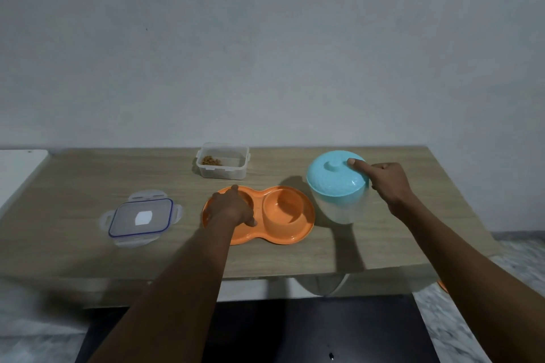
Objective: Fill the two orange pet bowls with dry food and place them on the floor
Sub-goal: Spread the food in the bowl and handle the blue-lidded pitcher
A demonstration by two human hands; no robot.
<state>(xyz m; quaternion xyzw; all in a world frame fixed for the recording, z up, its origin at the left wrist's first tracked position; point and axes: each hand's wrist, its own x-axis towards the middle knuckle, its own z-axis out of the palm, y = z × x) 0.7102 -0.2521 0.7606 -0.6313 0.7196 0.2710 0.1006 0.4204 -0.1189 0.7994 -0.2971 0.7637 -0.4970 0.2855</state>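
Resting over orange double bowl (290, 212), left hand (231, 209) loosely curled; right hand (386, 183) grips jug (339, 186) near bench's right edge.

The left hand (233, 207) hides the left orange bowl's (250, 200) contents.

Setting: home room. Evidence: wood-grain desk (88, 174) against plain painted wall (265, 53), marbled tile floor (460, 318), orange pet bowls (283, 215), kibble tub (222, 160).
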